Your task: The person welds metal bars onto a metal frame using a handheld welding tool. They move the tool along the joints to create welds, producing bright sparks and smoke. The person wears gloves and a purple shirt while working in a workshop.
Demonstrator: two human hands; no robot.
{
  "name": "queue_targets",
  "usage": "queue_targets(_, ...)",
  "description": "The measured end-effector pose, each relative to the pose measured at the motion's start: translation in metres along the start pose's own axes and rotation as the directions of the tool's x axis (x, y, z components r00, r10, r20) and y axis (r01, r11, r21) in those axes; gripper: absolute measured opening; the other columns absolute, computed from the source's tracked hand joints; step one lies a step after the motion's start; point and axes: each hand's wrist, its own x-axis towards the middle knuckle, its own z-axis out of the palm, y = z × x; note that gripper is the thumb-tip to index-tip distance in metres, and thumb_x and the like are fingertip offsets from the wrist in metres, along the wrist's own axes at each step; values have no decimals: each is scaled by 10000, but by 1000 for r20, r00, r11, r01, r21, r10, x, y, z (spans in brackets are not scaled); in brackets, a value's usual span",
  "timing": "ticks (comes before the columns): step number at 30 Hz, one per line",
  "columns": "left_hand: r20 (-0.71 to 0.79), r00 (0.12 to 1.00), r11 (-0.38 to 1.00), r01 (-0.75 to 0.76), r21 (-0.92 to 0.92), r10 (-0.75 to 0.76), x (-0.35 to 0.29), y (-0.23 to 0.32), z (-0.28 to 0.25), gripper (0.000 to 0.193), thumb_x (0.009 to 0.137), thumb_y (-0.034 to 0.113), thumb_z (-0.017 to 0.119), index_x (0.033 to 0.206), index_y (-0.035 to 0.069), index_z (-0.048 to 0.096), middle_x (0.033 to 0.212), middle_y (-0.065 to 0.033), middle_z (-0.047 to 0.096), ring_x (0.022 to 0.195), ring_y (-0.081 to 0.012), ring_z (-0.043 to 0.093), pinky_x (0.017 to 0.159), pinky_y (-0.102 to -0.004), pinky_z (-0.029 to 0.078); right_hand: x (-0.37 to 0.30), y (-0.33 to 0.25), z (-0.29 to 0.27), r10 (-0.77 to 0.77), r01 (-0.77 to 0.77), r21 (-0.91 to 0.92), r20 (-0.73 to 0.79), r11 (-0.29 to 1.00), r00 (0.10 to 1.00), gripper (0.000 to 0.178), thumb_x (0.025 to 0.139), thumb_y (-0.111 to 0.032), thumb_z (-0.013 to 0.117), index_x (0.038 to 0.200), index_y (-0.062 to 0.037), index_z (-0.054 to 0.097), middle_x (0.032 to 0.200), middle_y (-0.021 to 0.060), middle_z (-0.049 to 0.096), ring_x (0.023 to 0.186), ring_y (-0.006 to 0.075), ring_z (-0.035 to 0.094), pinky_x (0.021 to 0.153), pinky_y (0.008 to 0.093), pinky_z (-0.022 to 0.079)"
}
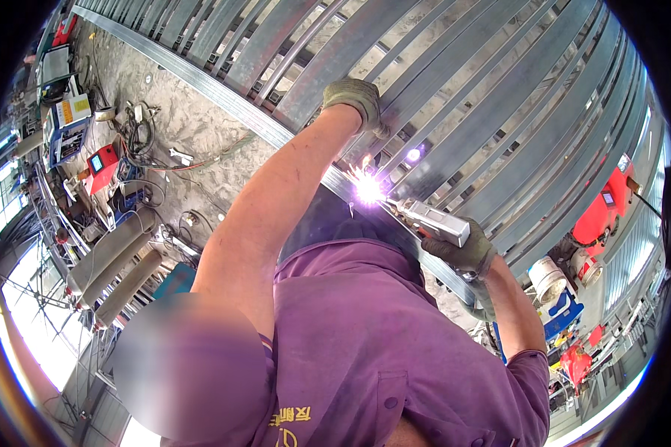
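Observation:
My right hand (471, 252), in a dark work glove, is wrapped round the grip of a welding torch (438, 221) with a boxy silver body. Its nozzle points left at a glaring violet-white arc that throws sparks, and the glare hides the joint. The arc burns at the near edge of a large steel frame (253, 115) with long parallel slats. Above the arc, my left hand (353, 100), also gloved, holds a grey steel slat (414, 97); its fingertips are partly hidden.
On the left stand a red machine with a small screen (101, 165), a blue-and-white box (68, 123), thick grey tubes (112, 261) and tangled cables on the dusty floor. Right of the frame are another red machine (604, 205), a white bucket (548, 280) and a blue container (563, 316).

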Motion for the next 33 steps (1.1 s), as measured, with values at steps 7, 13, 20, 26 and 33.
queue_targets(7,9,1000,1000,13,-12,-13,3,-2,3,822,773,723,897,1356,151,809,1377,-114,790,1320,-346,722,1088,-478,595,-4,3,3,13,-10,112,-34,994,999,535,902,-312,950,1361,-104,769,1199,62,845,1047,160,789,940,335,624)
queue_targets(13,67,998,1000,6,5,-6,-1,-2,-1,861,806,758,838,1429,167,767,1460,-118,749,1431,-351,645,1165,-491,546,-17,-5,-3,42,-39,48,-62,998,997,506,920,-270,942,1359,-83,773,1179,53,843,1050,153,788,937,327,624)
queue_targets(20,41,999,1000,-31,7,30,-2,-1,-4,783,772,695,895,1325,147,817,1331,-103,807,1261,-338,748,1044,-489,617,7,-35,-1,-228,236,77,-100,969,969,538,920,-277,945,1372,-48,763,1208,98,837,1089,135,763,961,339,615)
queue_targets(26,123,992,1000,-18,-9,19,-10,1,-17,805,805,717,855,1378,154,796,1391,-115,783,1317,-344,722,1097,-489,592,46,-48,10,-221,224,61,-58,973,974,594,926,-323,934,1429,-69,743,1301,136,823,1165,230,785,1019,357,602)
queue_targets(33,106,994,999,-30,-13,31,-6,-2,-12,802,781,699,875,1363,153,805,1372,-133,789,1306,-351,729,1083,-488,597,65,-58,17,-185,184,55,10,981,983,550,947,-305,927,1410,-66,750,1296,117,825,1154,183,767,1015,354,600)
